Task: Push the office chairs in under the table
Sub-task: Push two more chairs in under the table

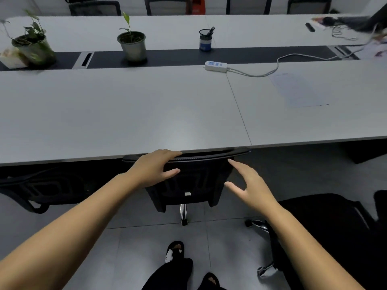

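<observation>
- Your two feet in black slippers [174, 251] stand on the grey tiled floor [146, 243] at the bottom of the view.
- Both of your bare forearms reach forward from the lower corners toward the office chair [194, 181] straight ahead.
- Your left hand [154, 168] lies over the top left of the chair's backrest, fingers relaxed and draped along the top rail, thumb stretched across the mesh back; it touches the chair but does not curl tightly round it.
- Your right hand [249, 186] hovers just beside the right edge of the backrest, fingers spread and straight, palm turned toward the chair, holding nothing; I cannot tell whether a fingertip touches the frame.
- That chair is pushed in, its top rail right at the near edge of the surface [125, 114], seat hidden beneath.
- Two more black chairs show on your side: one to the left [41, 189], also tucked in, and one at the right [326, 227], standing out from the surface, chrome base legs visible.
- On the surface you have one sheet of paper [297, 90], one white power strip [215, 66] with its cable, one mesh pen holder [205, 39], and two potted plants [132, 43] [33, 46].
- Across the far side, four chair backs [167, 6] line up.
</observation>
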`<state>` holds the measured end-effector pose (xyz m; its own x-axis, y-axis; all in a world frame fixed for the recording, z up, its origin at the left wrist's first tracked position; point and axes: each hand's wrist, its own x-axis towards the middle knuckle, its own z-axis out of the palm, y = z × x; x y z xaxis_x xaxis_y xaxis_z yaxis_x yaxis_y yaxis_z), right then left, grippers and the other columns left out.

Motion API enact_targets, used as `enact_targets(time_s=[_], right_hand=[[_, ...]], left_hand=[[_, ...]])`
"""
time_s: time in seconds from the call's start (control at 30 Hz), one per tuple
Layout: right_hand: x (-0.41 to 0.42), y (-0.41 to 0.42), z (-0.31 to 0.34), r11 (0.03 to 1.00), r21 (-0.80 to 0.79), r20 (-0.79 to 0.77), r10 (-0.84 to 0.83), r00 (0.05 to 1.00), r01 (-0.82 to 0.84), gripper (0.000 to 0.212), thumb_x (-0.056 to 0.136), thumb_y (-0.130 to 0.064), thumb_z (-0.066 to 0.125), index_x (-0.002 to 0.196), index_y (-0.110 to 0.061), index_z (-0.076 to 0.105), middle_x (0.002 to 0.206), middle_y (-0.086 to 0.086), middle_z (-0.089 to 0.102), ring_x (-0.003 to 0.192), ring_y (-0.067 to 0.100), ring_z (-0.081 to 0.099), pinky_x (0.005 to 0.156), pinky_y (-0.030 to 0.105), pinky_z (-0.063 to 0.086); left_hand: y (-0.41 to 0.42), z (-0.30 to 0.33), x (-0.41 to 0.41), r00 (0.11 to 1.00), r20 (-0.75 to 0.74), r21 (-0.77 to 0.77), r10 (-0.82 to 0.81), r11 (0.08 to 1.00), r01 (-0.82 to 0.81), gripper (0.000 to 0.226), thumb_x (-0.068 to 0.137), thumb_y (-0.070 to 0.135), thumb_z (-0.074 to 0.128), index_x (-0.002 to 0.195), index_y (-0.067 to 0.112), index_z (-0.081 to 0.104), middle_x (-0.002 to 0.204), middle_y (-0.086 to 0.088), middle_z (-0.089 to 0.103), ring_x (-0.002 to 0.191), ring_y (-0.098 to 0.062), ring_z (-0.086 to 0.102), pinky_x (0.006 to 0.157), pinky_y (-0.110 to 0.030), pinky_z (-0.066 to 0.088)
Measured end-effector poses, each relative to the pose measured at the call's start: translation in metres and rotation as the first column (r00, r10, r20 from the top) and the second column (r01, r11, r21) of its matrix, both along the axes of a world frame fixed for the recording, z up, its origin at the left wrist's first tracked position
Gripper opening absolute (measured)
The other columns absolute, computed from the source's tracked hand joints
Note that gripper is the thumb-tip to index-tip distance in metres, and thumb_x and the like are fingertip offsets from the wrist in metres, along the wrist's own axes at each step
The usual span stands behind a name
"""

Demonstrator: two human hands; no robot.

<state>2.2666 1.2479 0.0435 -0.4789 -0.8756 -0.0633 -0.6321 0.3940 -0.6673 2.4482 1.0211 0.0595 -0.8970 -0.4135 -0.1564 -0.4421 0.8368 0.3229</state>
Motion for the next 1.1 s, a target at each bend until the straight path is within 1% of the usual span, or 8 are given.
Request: enact_targets(time_s=[0.13,0.2,0.27,0.37,0.5,0.7,0.97,1.1], right_hand=[[0.036,0.074,0.014,0.944,-0.193,0.254,-0.213,0.943,0.266,0.054,0.084,-0.024,0.064,0.132,-0.034,0.042,0.132,-0.016,0.049,0.124,-0.001,0.043,0.104,0.024,0.035],[0.054,0.111,0.022,0.887,-0.227,0.395,-0.294,0.870,0.402,0.051,0.084,-0.021,0.063,0.129,-0.037,0.045,0.127,-0.019,0.054,0.121,-0.004,0.046,0.100,0.023,0.040],[0.071,0.147,0.027,0.829,-0.232,0.484,-0.355,0.800,0.508,0.049,0.083,-0.021,0.062,0.126,-0.040,0.048,0.124,-0.018,0.058,0.118,-0.005,0.049,0.100,0.021,0.043],[0.100,0.192,0.029,0.771,-0.207,0.531,-0.428,0.731,0.602,0.051,0.083,-0.013,0.062,0.123,-0.042,0.049,0.124,-0.024,0.056,0.114,-0.006,0.051,0.100,0.014,0.037],[0.142,0.236,0.028,0.663,-0.195,0.553,-0.534,0.640,0.722,0.058,0.081,-0.008,0.063,0.118,-0.050,0.050,0.122,-0.029,0.054,0.111,-0.007,0.053,0.095,0.009,0.040],[0.193,0.281,0.028,0.422,-0.204,0.541,-0.703,0.461,0.883,0.053,0.068,-0.029,0.061,0.114,-0.053,0.048,0.119,-0.030,0.057,0.110,-0.006,0.055,0.095,0.012,0.042],[0.260,0.317,0.024,0.114,-0.236,0.493,-0.842,0.220,0.965,0.052,0.069,-0.028,0.061,0.111,-0.057,0.051,0.120,-0.027,0.057,0.109,-0.005,0.056,0.090,0.009,0.044],[0.287,0.343,0.019,-0.009,-0.247,0.499,-0.859,0.119,0.969,0.050,0.069,-0.028,0.060,0.113,-0.050,0.051,0.122,-0.025,0.056,0.110,-0.003,0.057,0.092,0.014,0.045]], left_hand=[[0.052,0.025,0.032,0.945,-0.303,0.179,0.123,0.981,-0.070,0.059,0.077,0.057,0.045,0.131,0.030,0.048,0.127,0.012,0.059,0.120,-0.005,0.051,0.100,-0.030,0.044],[0.087,0.034,0.048,0.881,-0.423,0.330,0.210,0.942,-0.066,0.052,0.077,0.050,0.050,0.127,0.035,0.050,0.119,0.021,0.063,0.115,0.003,0.054,0.098,-0.021,0.045],[0.127,0.038,0.060,0.846,-0.466,0.416,0.258,0.908,-0.048,0.047,0.077,0.045,0.053,0.124,0.042,0.050,0.120,0.026,0.059,0.112,0.006,0.055,0.094,-0.010,0.043],[0.184,0.032,0.071,0.853,-0.440,0.516,0.282,0.857,-0.017,0.048,0.075,0.046,0.053,0.123,0.048,0.047,0.120,0.030,0.057,0.109,0.006,0.056,0.090,-0.004,0.040],[0.238,0.019,0.074,0.880,-0.411,0.608,0.238,0.791,0.070,0.048,0.073,0.048,0.053,0.120,0.053,0.048,0.117,0.031,0.060,0.110,0.006,0.056,0.092,-0.007,0.042],[0.262,0.010,0.067,0.923,-0.385,0.625,0.012,0.740,0.251,0.048,0.072,0.046,0.055,0.121,0.047,0.051,0.116,0.027,0.063,0.109,0.004,0.058,0.092,-0.012,0.046],[0.294,0.009,0.051,0.901,-0.387,0.647,-0.194,0.639,0.416,0.047,0.071,0.046,0.053,0.118,0.053,0.050,0.114,0.029,0.062,0.106,0.005,0.058,0.088,-0.004,0.042],[0.326,0.007,0.052,0.876,-0.379,0.654,-0.298,0.583,0.482,0.047,0.072,0.045,0.053,0.119,0.048,0.050,0.114,0.028,0.061,0.107,0.005,0.058,0.087,-0.002,0.041]])
